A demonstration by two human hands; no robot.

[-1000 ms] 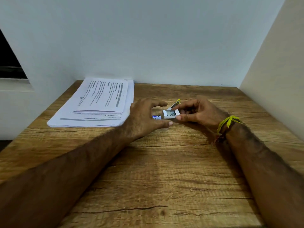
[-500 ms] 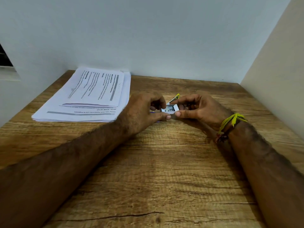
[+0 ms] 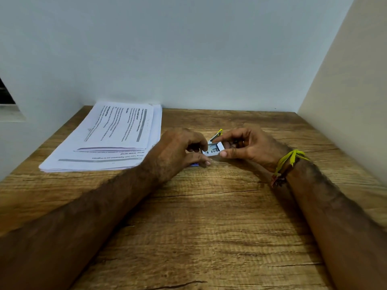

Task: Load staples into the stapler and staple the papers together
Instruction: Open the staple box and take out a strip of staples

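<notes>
A small white staple box (image 3: 214, 150) with its tray slid open is pinched between thumb and fingers of my right hand (image 3: 249, 146) just above the wooden table (image 3: 209, 227). My left hand (image 3: 178, 152) reaches into the open end with its fingertips; whether it holds staples is hidden. A blue piece (image 3: 195, 164) peeks out under my left thumb. Behind the box a yellow and dark stapler (image 3: 217, 134) shows only its tip. A stack of printed papers (image 3: 113, 139) lies at the back left.
White walls close the table at the back and left, a beige wall (image 3: 345, 101) on the right. A yellow thread band (image 3: 290, 162) circles my right wrist. Bare wood stretches toward the near edge between my forearms.
The view has tilted and shifted slightly. Both hands stay together at the staple box; my left fingers have moved closer into the box's open tray.
</notes>
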